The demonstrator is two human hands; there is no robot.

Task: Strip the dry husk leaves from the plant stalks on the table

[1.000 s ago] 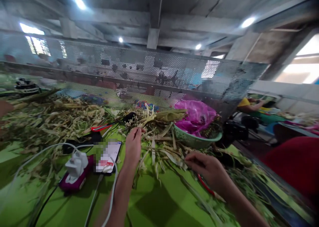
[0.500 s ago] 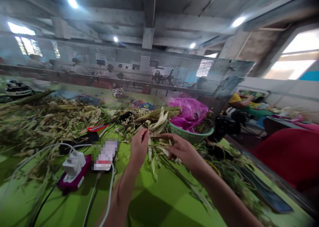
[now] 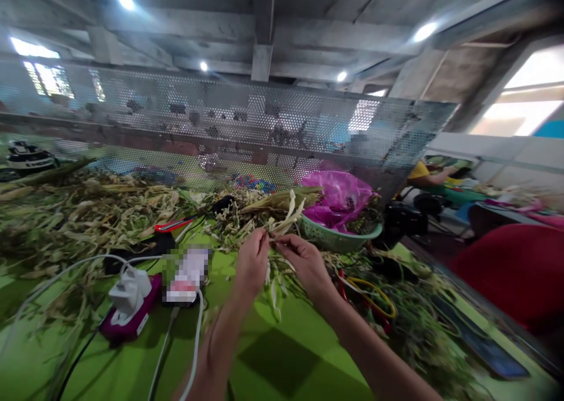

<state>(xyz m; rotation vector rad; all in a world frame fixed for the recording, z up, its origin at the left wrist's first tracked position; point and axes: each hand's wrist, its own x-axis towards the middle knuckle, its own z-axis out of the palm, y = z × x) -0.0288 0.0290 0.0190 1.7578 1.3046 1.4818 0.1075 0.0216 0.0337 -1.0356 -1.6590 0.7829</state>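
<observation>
My left hand (image 3: 252, 260) is closed in a pinch on a dried plant stalk (image 3: 291, 213), whose long pale leaves fan out above and beyond the fingers. Fingertips pressed together, my right hand (image 3: 305, 263) meets the left one at the same stalk, and the exact point of contact is too small to make out. Narrow leaves (image 3: 275, 292) hang below the two hands over the green tabletop (image 3: 259, 348). Just beyond and to the right stands a green basket (image 3: 341, 239) with a magenta plastic bag (image 3: 337, 198) in it.
Dried leaves (image 3: 97, 213) heap up at the left, near a red cutter (image 3: 173, 225). A phone (image 3: 187, 275) and a purple power strip (image 3: 127, 319) with white plugs and cables lie left of my arms. Greener stems (image 3: 423, 324) cover the right side. A perforated metal screen (image 3: 247, 125) stands behind.
My right hand has moved left and its spread fingers have closed in beside my left hand at the stalk. A red-handled tool and yellow loop now show more fully at the right.
</observation>
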